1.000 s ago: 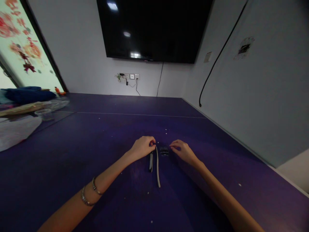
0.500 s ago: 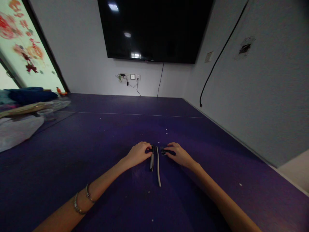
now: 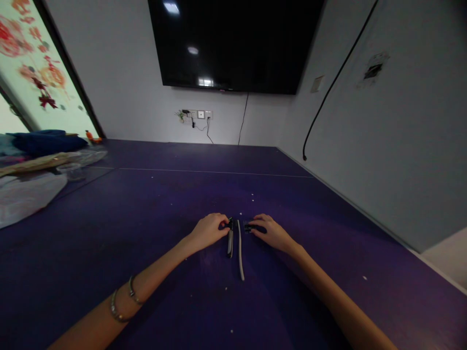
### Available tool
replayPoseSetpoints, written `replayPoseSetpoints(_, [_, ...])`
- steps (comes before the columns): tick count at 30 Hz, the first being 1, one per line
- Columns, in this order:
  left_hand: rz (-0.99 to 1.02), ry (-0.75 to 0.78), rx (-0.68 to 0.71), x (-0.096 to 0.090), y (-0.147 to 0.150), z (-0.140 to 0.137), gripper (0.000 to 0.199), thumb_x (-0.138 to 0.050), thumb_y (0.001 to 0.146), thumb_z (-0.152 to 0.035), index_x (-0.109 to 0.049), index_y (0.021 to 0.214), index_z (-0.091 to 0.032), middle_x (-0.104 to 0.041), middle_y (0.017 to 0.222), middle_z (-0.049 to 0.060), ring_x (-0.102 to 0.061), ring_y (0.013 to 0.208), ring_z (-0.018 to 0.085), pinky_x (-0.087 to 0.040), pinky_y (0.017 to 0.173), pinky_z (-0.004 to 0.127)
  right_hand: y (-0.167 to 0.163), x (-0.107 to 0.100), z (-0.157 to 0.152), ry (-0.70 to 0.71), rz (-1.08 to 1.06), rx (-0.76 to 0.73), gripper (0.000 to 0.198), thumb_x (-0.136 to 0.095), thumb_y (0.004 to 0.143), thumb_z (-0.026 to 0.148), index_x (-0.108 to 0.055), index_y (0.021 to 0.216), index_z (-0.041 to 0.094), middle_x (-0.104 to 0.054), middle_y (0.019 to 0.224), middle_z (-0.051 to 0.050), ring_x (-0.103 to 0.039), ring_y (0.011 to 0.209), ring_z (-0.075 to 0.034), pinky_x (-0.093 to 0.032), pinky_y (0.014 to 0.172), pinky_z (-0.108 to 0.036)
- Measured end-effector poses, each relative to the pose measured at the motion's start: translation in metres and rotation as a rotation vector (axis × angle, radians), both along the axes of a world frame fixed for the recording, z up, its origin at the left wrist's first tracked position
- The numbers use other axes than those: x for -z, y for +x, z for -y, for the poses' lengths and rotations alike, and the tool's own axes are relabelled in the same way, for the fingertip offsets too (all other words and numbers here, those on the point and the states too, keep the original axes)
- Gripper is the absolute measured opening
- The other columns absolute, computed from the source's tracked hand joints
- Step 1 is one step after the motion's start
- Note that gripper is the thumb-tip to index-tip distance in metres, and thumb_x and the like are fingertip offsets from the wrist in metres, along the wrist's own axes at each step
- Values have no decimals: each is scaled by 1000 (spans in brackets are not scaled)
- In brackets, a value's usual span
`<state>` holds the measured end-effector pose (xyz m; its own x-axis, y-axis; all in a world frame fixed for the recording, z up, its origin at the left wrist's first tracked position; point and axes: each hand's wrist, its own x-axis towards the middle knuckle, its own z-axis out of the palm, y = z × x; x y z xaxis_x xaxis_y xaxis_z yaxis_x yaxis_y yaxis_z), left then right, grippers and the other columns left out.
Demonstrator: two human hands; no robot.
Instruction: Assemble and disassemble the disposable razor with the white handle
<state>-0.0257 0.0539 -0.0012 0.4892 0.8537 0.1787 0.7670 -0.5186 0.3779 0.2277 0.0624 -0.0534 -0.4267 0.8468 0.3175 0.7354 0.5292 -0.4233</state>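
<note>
On the dark purple surface, my left hand (image 3: 211,227) is closed in a pinch at the dark upper end of a slim tool-like thing (image 3: 230,243) with a grey and black handle. Its exact kind is too small to tell. Just right of it a long, thin, slightly bent pale grey strip (image 3: 241,257) points toward me, with a small dark part near its far end. My right hand (image 3: 269,231) has thumb and fingers closed around a small dark piece (image 3: 247,227) with a see-through edge. A narrow gap parts this piece from the grey strip.
Small white bits (image 3: 252,198) are scattered over the purple surface (image 3: 164,291). Folded cloth (image 3: 51,142) and plastic bags (image 3: 32,197) lie at the left. A black cable (image 3: 328,90) hangs along the right wall, and a television (image 3: 233,43) is mounted ahead.
Both hands hold nearly the same place and grip. The view has shifted very slightly; nothing has been let go or taken hold of.
</note>
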Motion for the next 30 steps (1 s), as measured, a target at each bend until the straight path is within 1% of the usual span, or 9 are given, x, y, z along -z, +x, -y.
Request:
replayPoseSetpoints(3, [-37,-57,-59,3,1,4,22,-51,80,-38,-64,85,-21,-67,81,3,-61,72,17,-42,61,27,3,-5,-1,-7,-42,-8,27,-52,83,30,-65,106,25,-57,110,-8,-55,100,-20,-45,87,-36])
replayPoseSetpoints(7, [-161,-122,-127,15,9,15,32,-51,78,-47,-65,73,-20,-67,76,5,-62,67,20,-43,59,30,10,-12,-4,21,-115,27,24,-50,83,27,-67,100,22,-60,105,-8,-57,96,-19,-47,83,-35])
replayPoseSetpoints(11, [-242,-114,-152,23,18,25,38,-49,78,-53,-66,70,-19,-67,71,6,-64,66,23,-46,60,34,15,-16,-5,35,-154,18,23,-50,82,23,-68,96,21,-64,98,-7,-59,90,-18,-48,78,-32])
replayPoseSetpoints(15, [-293,-94,-181,24,25,27,40,-45,81,-50,-66,71,-17,-67,72,8,-65,71,25,-48,64,35,13,-15,-6,17,-152,16,23,-50,81,20,-69,94,20,-66,95,-7,-61,87,-19,-48,76,-31])
replayPoseSetpoints(20, [-325,-74,-165,25,30,29,34,-45,82,-42,-67,77,-17,-68,78,10,-66,77,25,-51,68,37,9,-16,-4,-7,-147,40,24,-50,81,21,-69,96,20,-68,95,-7,-62,83,-18,-48,72,-30])
replayPoseSetpoints(23, [-323,-78,-178,27,31,30,31,-45,82,-38,-67,77,-17,-68,78,10,-66,78,25,-51,69,37,5,-19,-1,2,-175,26,24,-50,80,22,-69,95,21,-68,93,-6,-62,83,-18,-48,73,-30])
replayPoseSetpoints(27, [-299,-103,-204,29,31,28,29,-46,80,-35,-67,76,-16,-69,77,9,-66,77,23,-50,68,33,-7,-19,2,-31,-315,43,22,-53,78,22,-69,92,19,-69,89,-7,-62,79,-18,-49,73,-32])
replayPoseSetpoints(28, [-290,-110,-213,29,30,27,28,-46,79,-35,-68,77,-16,-69,77,9,-66,77,23,-50,68,32,-12,-19,2,-69,-385,62,21,-54,77,23,-69,91,19,-69,88,-7,-63,79,-18,-50,71,-32])
replayPoseSetpoints(30, [-272,-121,-238,27,29,25,29,-47,80,-36,-68,79,-16,-69,79,9,-66,78,23,-49,68,32,-22,-18,5,-204,-569,103,22,-58,74,26,-69,91,18,-69,87,-7,-63,78,-19,-51,64,-31])
